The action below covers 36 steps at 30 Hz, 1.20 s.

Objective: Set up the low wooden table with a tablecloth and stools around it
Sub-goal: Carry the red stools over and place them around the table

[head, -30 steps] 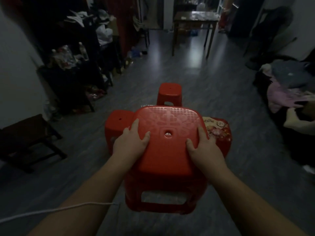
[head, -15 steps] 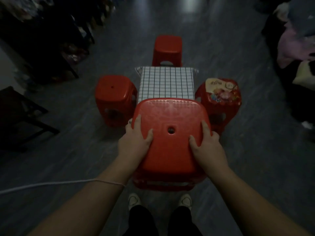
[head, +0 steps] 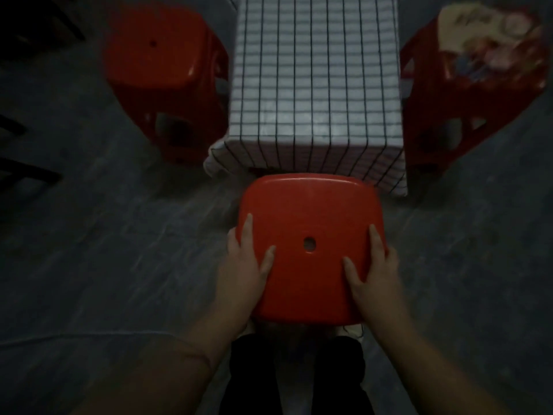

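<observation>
A red plastic stool (head: 309,223) with a hole in its seat sits just in front of the low table's near end. My left hand (head: 244,265) grips its left edge, thumb on the seat. My right hand (head: 372,269) grips the right edge the same way. The low table is covered by a white checked tablecloth (head: 314,73) that hangs over its near edge. A second red stool (head: 161,70) stands to the table's left. A third red stool (head: 466,94) stands to its right with a printed packet (head: 490,34) on its seat.
Grey floor (head: 104,250) surrounds the set. Dark furniture legs (head: 21,172) show at the left edge. My legs in dark trousers (head: 296,375) are below the stool I hold. A thin white cord (head: 89,335) crosses my left forearm.
The view has tilted down and closer to the table. The stool in my hands has come lower, up against the table's near end. The far stool has left the frame.
</observation>
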Each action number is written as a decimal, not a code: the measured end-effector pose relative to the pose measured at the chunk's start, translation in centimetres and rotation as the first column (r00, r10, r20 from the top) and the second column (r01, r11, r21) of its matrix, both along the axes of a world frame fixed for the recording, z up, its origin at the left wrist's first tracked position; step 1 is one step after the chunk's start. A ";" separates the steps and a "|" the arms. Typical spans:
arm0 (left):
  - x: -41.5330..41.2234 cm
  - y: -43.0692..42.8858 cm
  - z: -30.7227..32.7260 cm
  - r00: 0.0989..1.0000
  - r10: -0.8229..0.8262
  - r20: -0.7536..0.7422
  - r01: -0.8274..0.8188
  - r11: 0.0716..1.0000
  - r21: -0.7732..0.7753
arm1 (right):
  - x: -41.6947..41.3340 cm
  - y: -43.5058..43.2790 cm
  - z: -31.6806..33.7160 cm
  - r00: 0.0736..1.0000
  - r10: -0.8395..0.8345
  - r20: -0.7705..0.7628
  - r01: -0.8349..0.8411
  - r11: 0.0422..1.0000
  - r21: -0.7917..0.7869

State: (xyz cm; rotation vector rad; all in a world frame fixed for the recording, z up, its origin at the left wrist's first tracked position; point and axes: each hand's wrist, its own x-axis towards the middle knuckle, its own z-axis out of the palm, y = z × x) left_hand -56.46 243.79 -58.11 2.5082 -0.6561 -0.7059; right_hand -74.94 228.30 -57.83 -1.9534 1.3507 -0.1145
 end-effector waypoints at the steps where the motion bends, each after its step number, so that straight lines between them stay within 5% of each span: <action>1: 0.1 -0.1 -1.9 1.000 0.004 -0.001 -0.004 1.000 0.009 | 0.0 -0.1 -2.0 1.000 0.005 0.002 -0.005 1.000 0.001; 12: -0.8 -0.1 -11.7 0.997 0.006 -0.076 -0.008 0.999 -0.034 | -1.3 0.5 -11.9 0.999 0.036 -0.010 -0.036 0.998 0.054; 17: -0.8 0.1 -11.6 0.990 0.049 -0.133 -0.064 0.992 -0.112 | -1.4 0.3 -11.6 0.998 0.058 -0.026 -0.057 0.997 0.057; 25: -0.7 2.8 -10.5 0.898 0.059 -0.437 -0.099 0.993 -0.071 | -3.3 1.1 -10.8 0.999 0.048 0.017 -0.050 0.984 0.171; 36: -1.6 4.5 -10.1 0.915 0.015 -0.402 -0.040 0.998 -0.056 | -4.8 3.5 -10.9 0.997 0.077 -0.029 -0.071 0.982 0.175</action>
